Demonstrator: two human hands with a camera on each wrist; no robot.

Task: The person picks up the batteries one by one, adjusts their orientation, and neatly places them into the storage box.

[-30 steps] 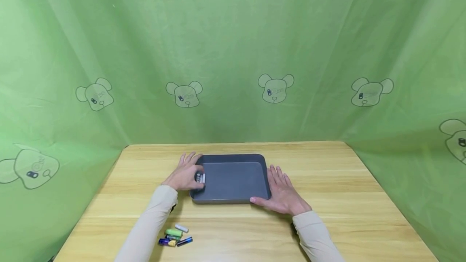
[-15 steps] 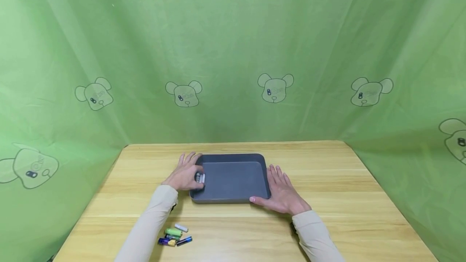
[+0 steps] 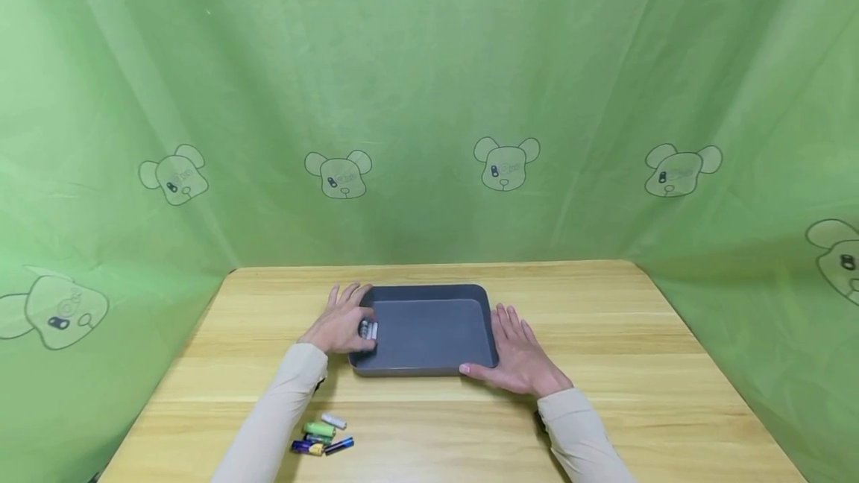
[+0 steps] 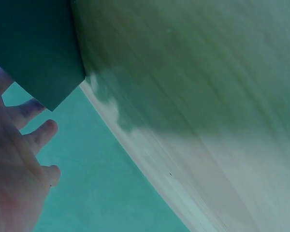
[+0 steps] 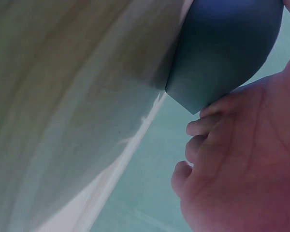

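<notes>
A dark grey rectangular tray [image 3: 429, 372] lies on the wooden table between both hands. My left hand [image 3: 338, 325] reaches over its left wall, with index finger and thumb curled round small white-and-grey batteries [image 3: 372, 330] inside. Its other fingers spread outside, beside the wall; the palm partly hides the batteries, so full contact is unclear. My right hand [image 3: 520, 356] rests along the tray's right wall, fingers straight, thumb on the front right corner. In the wrist views, the tray's outer wall [image 4: 43, 53] stands beside the left fingers, and the right fingers touch the tray [image 5: 222, 53].
Several loose batteries, green, white, blue and purple-yellow, lie in a pile [image 3: 320, 431] near the front, right of the left sleeve. The wooden table [image 3: 429, 431] ends at a green curtain [image 3: 429, 110] printed with bear heads, behind and at both sides.
</notes>
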